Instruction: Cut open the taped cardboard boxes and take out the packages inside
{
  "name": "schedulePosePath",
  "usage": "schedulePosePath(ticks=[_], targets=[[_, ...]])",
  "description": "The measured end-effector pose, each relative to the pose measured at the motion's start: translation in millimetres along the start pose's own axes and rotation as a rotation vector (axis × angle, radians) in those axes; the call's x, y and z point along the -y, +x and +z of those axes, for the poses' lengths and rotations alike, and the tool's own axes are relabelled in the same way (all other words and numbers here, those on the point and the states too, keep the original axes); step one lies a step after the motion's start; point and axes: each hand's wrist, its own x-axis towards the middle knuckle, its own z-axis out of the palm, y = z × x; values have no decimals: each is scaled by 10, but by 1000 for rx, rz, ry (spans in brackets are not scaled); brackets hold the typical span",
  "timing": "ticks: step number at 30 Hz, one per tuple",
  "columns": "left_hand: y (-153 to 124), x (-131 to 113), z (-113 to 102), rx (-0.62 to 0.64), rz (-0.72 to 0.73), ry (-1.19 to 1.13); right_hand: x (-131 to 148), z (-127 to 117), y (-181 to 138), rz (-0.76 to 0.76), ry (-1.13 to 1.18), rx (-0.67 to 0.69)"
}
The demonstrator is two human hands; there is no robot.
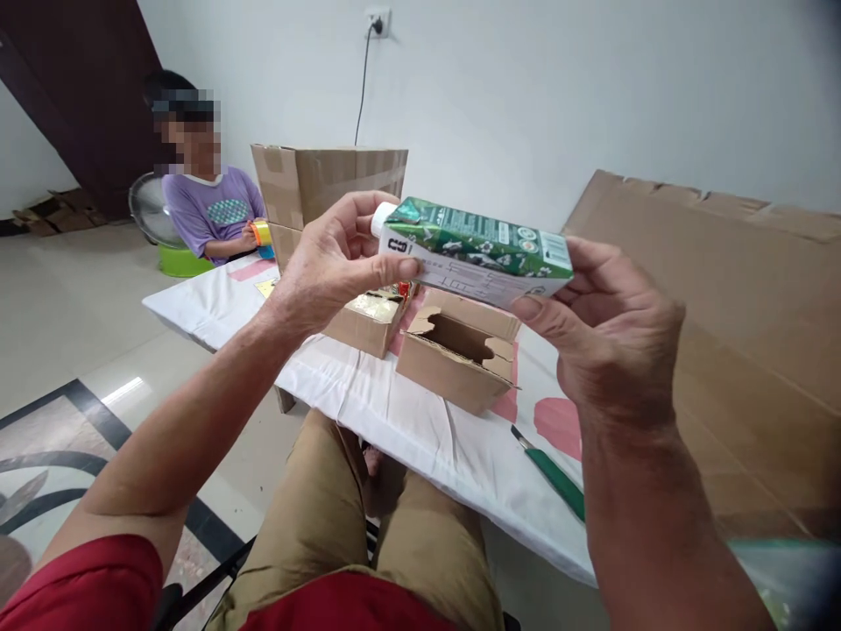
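I hold a green and white drink carton sideways in the air with both hands. My left hand grips its capped end, thumb and fingers pinched round it. My right hand holds the other end, thumb under the carton's bottom edge. Just below the carton, a small open cardboard box sits on the white cloth of the table. A second small cardboard box with something shiny on top stands to its left.
A green-handled knife lies on the cloth at the right. A large taped cardboard box stands at the table's far side. Flat cardboard sheets lean at the right. Another person in a purple shirt sits at the far left end.
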Motion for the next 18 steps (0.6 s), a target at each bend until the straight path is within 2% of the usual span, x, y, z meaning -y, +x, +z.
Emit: schedulePosePath(ticks=[4,9,12,15,18], targets=[[-46,3,-114,-11,39,83,-21,101,39,21,8,34],[104,-169,-177,13,53,102,110,160,253,19,26,16],[90,-150,-295,9,27,113,71,207,228,36,6,34],[-179,91,-547,34,-85,106,-112,367,-65,133,-128,94],[-660,522,-884,73,-295,91,-437,690,-570,251,-230,187]])
